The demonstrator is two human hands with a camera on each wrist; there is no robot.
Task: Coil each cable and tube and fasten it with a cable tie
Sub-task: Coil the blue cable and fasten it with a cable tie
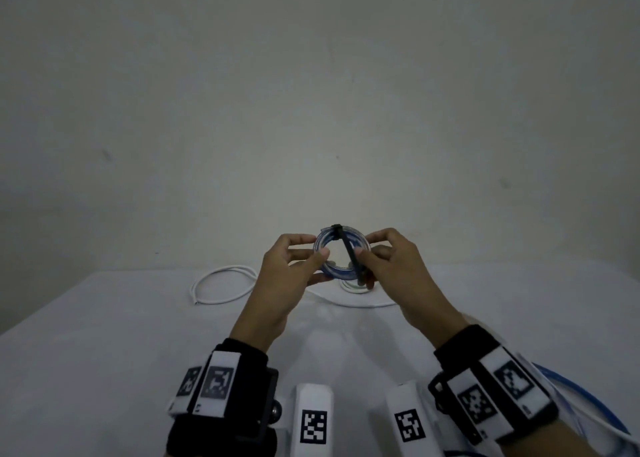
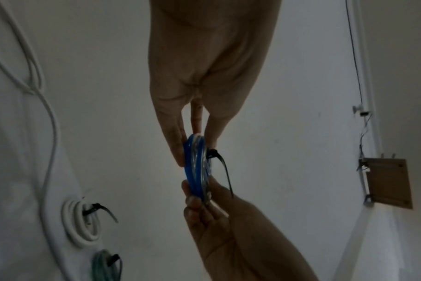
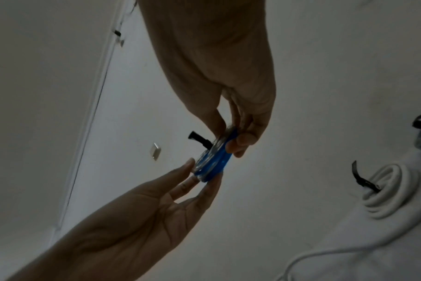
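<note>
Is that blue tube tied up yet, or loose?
Tied: a black cable tie wraps the coiled blue tube, its tail sticking out. Both hands hold the coil.

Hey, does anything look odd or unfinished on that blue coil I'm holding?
The black cable tie on the blue and clear coiled tube has a long untrimmed tail sticking out across the ring. Nothing else stands out.

Blue-and-clear coil [image 1: 341, 272], black cable tie [image 1: 349, 249]
</note>
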